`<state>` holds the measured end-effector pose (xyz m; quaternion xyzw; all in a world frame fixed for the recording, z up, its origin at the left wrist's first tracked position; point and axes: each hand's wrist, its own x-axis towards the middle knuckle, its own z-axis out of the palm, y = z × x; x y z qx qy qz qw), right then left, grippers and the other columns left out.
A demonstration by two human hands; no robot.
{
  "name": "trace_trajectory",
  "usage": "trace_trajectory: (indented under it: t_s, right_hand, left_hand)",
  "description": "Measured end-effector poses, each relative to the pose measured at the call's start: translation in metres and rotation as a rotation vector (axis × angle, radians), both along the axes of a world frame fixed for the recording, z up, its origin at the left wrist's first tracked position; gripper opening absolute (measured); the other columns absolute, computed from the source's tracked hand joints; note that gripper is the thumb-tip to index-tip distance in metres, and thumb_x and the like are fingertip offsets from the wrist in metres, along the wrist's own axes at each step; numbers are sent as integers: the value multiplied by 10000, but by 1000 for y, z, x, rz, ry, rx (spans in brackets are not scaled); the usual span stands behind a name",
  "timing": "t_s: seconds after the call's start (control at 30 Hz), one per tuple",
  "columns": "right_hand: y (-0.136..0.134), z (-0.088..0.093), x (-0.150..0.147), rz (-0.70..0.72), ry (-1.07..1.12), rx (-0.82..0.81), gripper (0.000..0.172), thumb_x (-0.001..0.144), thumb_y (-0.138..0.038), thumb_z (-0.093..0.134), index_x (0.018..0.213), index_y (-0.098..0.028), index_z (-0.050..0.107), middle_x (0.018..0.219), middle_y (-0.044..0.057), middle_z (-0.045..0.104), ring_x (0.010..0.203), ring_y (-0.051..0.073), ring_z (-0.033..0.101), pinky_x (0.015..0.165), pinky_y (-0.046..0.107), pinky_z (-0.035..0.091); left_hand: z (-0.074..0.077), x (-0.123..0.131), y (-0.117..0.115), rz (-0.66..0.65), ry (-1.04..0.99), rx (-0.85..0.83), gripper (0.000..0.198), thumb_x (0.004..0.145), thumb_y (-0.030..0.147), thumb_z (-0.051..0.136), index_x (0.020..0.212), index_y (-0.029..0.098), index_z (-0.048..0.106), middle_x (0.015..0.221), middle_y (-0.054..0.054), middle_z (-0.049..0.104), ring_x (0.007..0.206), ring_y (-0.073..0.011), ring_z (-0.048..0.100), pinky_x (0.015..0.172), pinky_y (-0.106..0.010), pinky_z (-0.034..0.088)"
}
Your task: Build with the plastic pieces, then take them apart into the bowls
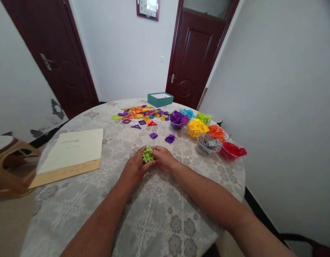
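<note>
Between my two hands is a lime-green plastic building piece [148, 155] with a grid-like face and notched edges. My left hand [135, 165] grips it from the left, thumb along its near side. From the right, the fingers of my right hand [164, 159] close on the same piece and cover part of it. Just beyond my hands lie a small purple piece [153, 135] and a larger purple notched piece [169, 139]. Whether the green thing is one piece or several joined cannot be made out.
Tubs of purple [178, 119], yellow [197, 126], orange [216, 132], grey [209, 142] and red pieces [232, 150] stand at the right. A mixed pile [143, 113] and a teal box [160, 100] are farther back. At left lies a cream sheet or folder [74, 151].
</note>
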<state>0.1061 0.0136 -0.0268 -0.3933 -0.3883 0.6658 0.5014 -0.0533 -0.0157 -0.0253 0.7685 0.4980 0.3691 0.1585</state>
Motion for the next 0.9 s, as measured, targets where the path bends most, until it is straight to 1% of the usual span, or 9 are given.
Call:
trace_trajectory:
  t_s: [0.1, 0.23, 0.33, 0.43, 0.53, 0.63, 0.7, 0.8, 0.9]
  right_hand:
    - [-1, 1, 2, -35, -22, -8, 304, 680, -267, 803, 948, -170, 697, 802, 13, 704, 688, 151, 639, 572, 237, 460]
    - [-8, 5, 9, -20, 16, -49, 381, 684, -259, 829, 1024, -172, 680, 893, 43, 730, 720, 177, 673, 560, 257, 501]
    - [-15, 5, 13, -4, 64, -47, 404, 689, -263, 839, 1045, -173, 669, 907, 41, 730, 729, 174, 679, 569, 260, 524]
    - [-19, 3, 15, -6, 96, -43, 424, 695, -296, 859, 1051, -174, 664, 927, 42, 731, 749, 169, 682, 581, 256, 531]
    - [-23, 5, 20, -34, 49, -37, 412, 697, -321, 864, 1038, -188, 675, 922, 34, 735, 759, 167, 677, 570, 245, 513]
    - [-28, 14, 33, -60, -76, -6, 379, 717, -337, 837, 1043, -203, 698, 918, 29, 744, 767, 174, 675, 551, 240, 486]
    - [-32, 22, 46, -92, -153, 16, 383, 723, -350, 827, 1058, -214, 702, 932, 31, 751, 774, 179, 674, 545, 242, 475]
    - [-34, 34, 67, -153, -214, 34, 390, 714, -360, 827, 1058, -225, 703, 956, 31, 753, 761, 168, 662, 547, 244, 470]
    - [-36, 41, 87, -177, -247, 31, 399, 706, -367, 821, 1059, -225, 702, 940, 24, 741, 722, 150, 638, 538, 239, 463]
  left_hand:
    - [0, -1, 2, -8, 28, -1, 724, 884, 457, 733, 1502, 159, 501, 1434, -191, 664, 1259, -335, 685, 1053, -469, 544]
    - [3, -2, 2, -35, 40, -18, 624, 908, 465, 685, 1442, 168, 556, 1339, -164, 721, 1112, -301, 745, 978, -430, 578]
    - [5, 0, 1, -72, 28, -9, 584, 907, 462, 673, 1406, 176, 578, 1314, -148, 731, 1144, -300, 732, 980, -417, 578]
    - [5, 2, 1, -96, 12, -7, 569, 913, 455, 665, 1407, 190, 567, 1345, -147, 712, 1191, -303, 710, 1018, -440, 561]
    - [3, 3, -1, -146, -7, -41, 616, 919, 473, 671, 1453, 200, 531, 1392, -157, 683, 1207, -305, 702, 1013, -459, 566]
    - [3, 3, -3, -194, -45, -100, 693, 924, 493, 674, 1514, 193, 470, 1370, -169, 688, 1147, -288, 728, 908, -428, 611]
    - [3, 3, -5, -193, -71, -115, 692, 926, 495, 670, 1519, 201, 466, 1324, -161, 708, 1098, -277, 742, 845, -414, 626]
    - [2, 3, -4, -166, -84, -98, 647, 918, 482, 678, 1480, 207, 516, 1284, -149, 728, 1061, -271, 749, 852, -429, 626]
    - [1, 2, -2, -133, -67, -77, 562, 923, 455, 664, 1411, 187, 586, 1254, -147, 745, 1007, -259, 758, 882, -437, 619]
